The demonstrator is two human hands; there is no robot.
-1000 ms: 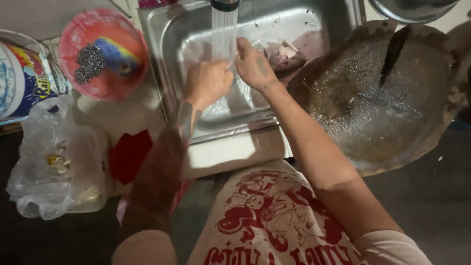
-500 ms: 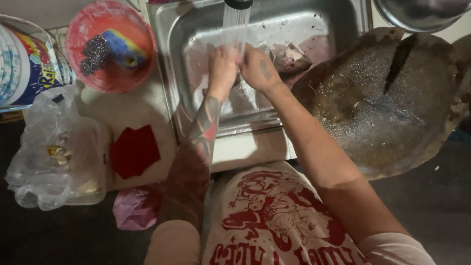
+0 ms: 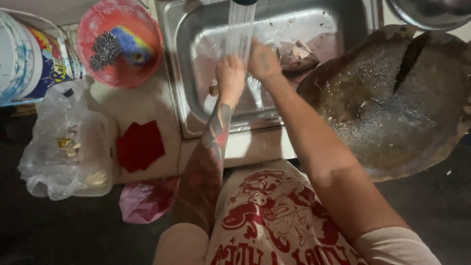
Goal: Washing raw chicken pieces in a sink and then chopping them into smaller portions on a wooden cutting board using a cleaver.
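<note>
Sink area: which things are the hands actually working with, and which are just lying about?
In use:
left hand
right hand
water stream
steel sink

Lying about:
red bowl with scourers
large wet wok
plastic bag
red cloth

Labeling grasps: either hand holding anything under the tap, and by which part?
Cannot be told. Left hand and right hand meet under the water stream over the sink; blur hides any object between them.

Head camera looks steeply down, close over the sink
</note>
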